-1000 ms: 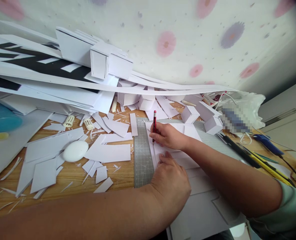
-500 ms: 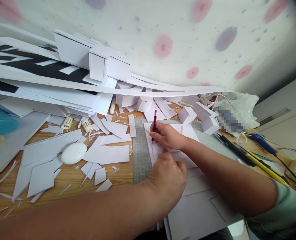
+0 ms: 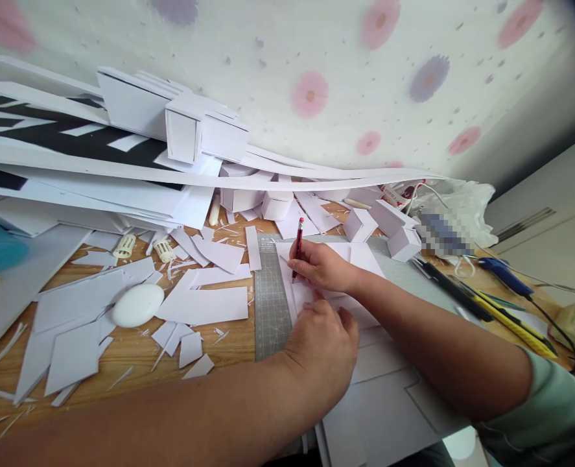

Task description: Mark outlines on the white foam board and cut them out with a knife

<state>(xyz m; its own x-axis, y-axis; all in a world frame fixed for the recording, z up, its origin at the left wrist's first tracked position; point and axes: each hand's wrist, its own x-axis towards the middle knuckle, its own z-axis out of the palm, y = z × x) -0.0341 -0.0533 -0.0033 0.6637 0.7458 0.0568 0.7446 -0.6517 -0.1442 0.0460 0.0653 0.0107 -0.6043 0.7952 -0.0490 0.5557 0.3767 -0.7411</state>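
Observation:
My right hand [image 3: 321,263] grips a red-and-black pencil [image 3: 299,240], its pink eraser end up and its tip down on a white board [image 3: 365,259]. Just nearer to me, my left hand [image 3: 323,347] rests on the same board with its fingers curled under. What those fingers hold or press is hidden by the back of the hand. Under the board lies a grey cutting mat [image 3: 269,311] with grid lines. Larger white sheets [image 3: 389,415] with pencil lines reach over the table's front edge.
White offcuts [image 3: 204,301] and a white oval object [image 3: 138,305] lie to the left. Behind are stacked white boards [image 3: 136,107] and small folded white blocks [image 3: 360,225]. On the right are a yellow utility knife [image 3: 515,324], a blue-handled tool [image 3: 504,275] with a cord, and a plastic bag [image 3: 472,201].
The view has shifted slightly, so things sit a little further left and lower. Both hands keep nearly the same place on the board, the pencil still in my right hand.

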